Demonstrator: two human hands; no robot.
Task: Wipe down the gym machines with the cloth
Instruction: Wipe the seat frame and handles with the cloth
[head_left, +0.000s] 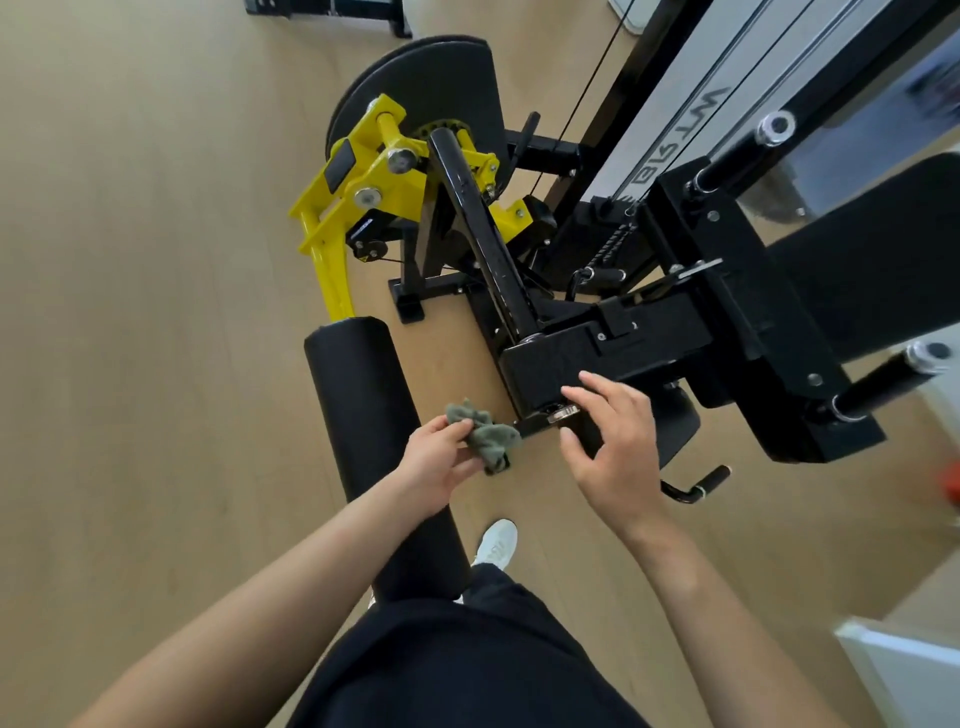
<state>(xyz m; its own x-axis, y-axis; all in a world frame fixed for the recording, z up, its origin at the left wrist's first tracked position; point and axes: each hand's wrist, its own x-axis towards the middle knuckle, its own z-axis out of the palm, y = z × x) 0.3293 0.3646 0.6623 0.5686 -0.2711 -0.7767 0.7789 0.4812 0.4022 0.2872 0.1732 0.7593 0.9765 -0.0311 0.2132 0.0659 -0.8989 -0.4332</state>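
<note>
The left hand pinches a crumpled, nubbly grey-green cloth at the low end of the gym machine — a boxy frame of glossy black steel, beside a smooth cylindrical roller pad. The right hand holds nothing, its fingers spread loosely over the frame's corner; contact is unclear. Beyond them is a yellow painted bracket.
</note>
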